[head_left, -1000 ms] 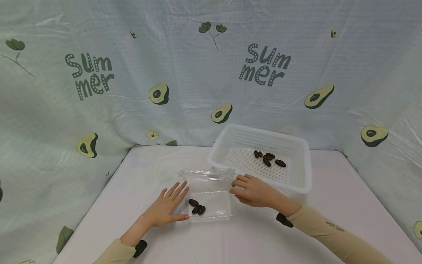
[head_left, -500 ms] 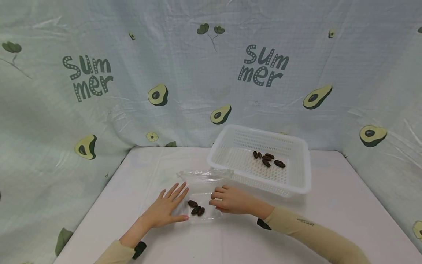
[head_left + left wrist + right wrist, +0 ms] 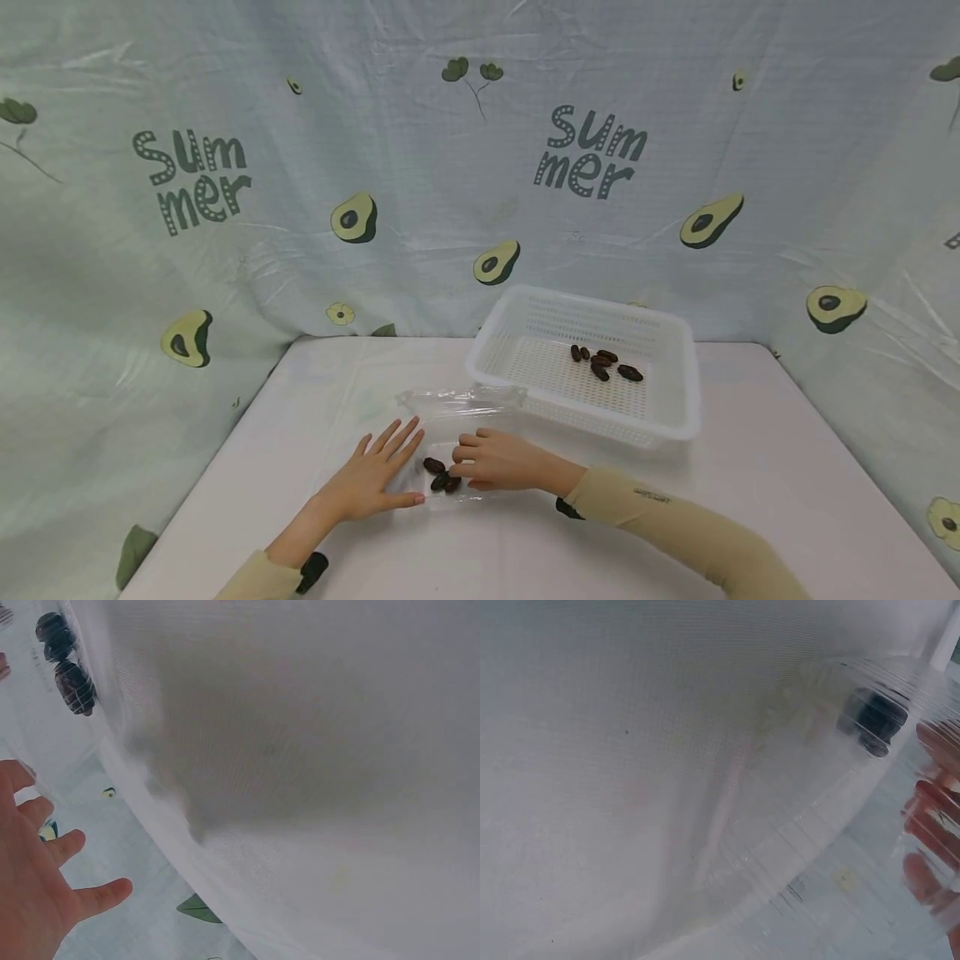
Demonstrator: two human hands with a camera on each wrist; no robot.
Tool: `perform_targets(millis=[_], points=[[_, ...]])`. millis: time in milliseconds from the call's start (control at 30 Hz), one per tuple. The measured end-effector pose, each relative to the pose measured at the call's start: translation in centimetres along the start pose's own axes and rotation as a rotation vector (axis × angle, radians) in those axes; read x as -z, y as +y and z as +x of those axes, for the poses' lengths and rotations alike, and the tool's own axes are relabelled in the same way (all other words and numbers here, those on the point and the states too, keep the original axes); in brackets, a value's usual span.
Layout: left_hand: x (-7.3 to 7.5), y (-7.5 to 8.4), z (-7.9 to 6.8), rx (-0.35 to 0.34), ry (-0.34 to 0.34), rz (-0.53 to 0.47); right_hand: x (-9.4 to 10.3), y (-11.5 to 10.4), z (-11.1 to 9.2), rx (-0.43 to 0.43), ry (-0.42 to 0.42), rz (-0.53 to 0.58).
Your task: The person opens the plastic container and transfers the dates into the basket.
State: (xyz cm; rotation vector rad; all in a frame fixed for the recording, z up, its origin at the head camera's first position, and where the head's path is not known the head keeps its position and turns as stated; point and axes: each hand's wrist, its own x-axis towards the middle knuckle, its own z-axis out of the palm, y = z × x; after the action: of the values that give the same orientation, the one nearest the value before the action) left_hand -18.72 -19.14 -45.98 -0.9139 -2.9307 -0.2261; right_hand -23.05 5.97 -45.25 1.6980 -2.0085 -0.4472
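Note:
Clear, crinkled plastic film (image 3: 457, 404) lies on the table, with three dark brown dates (image 3: 435, 465) in its left front part. My left hand (image 3: 367, 479) rests flat at the film's left side, fingers spread, thumb near the front edge. My right hand (image 3: 498, 461) is over the film with curled fingers, close beside the dates and partly covering one. In the right wrist view the streaked film (image 3: 802, 825) stretches before the right hand's fingers (image 3: 930, 832), which appear to pinch it; their tips are unclear. The left wrist view shows dates (image 3: 75, 686) under film.
A white perforated plastic basket (image 3: 555, 412) stands behind and to the right, holding several dates (image 3: 600, 361). The white-covered table (image 3: 525, 550) ends at a printed curtain (image 3: 420, 292) at the back and sides.
My right hand has moved left from the film's right edge to beside the dates, and the film's right side has come over with it. The left hand has stayed in place.

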Motion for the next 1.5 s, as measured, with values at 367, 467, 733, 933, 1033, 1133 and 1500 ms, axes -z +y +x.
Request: perform_targets(millis=[367, 467, 733, 933, 1033, 1133, 1500], points=[[-0.2, -0.1, 0.0, 0.004, -0.004, 0.009, -0.6, -0.2, 1.2, 0.026, -0.043, -0.005], [-0.1, -0.1, 0.0, 0.005, -0.012, 0.002, -0.6, -0.3, 1.4, 0.033, -0.049, 0.000], [0.1, -0.1, 0.1, 0.002, -0.013, 0.005, -1.0, -0.3, 1.9, 0.046, -0.105, 0.020], [0.1, -0.1, 0.1, 0.002, -0.013, 0.005, -1.1, -0.3, 2.1, 0.074, -0.083, 0.013], [0.1, 0.0, 0.0, 0.000, -0.010, 0.008, -1.1, -0.4, 2.2, 0.077, -0.082, 0.023], [0.2, 0.0, -0.1, 0.000, -0.011, 0.007, -1.2, -0.5, 2.3, 0.075, -0.078, 0.038], [0.3, 0.2, -0.1, 0.003, -0.012, 0.012, -1.5, -0.1, 2.2, 0.060, -0.118, 0.034]])
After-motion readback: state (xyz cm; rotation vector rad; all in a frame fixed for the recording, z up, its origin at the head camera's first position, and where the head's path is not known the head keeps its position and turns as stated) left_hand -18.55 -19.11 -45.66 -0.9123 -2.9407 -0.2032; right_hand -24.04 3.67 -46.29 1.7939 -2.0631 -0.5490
